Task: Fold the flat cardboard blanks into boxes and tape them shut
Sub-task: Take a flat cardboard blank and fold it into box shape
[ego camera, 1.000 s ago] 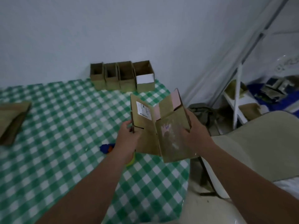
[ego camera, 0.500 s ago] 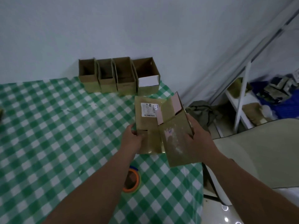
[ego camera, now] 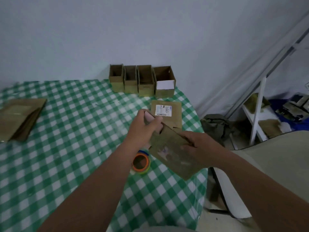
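Two hands hold one cardboard blank (ego camera: pixel 170 153) above the right edge of the green-checked worktop (ego camera: pixel 66 139): we see the left hand (ego camera: pixel 143 124) pinching its upper flap, the right hand (ego camera: pixel 199 148) gripping its right side. Four open boxes (ego camera: pixel 142 80) stand in a row at the wall, a tape roll (ego camera: pixel 141 163) lies under the blank, flat blanks (ego camera: pixel 18 118) lie far left.

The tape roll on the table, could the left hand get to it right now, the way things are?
Probably not at once. The tape roll lies in the open on the checked tablecloth, just below the left hand, but that hand grips the cardboard blank, as does the right hand. It would need to let go first.
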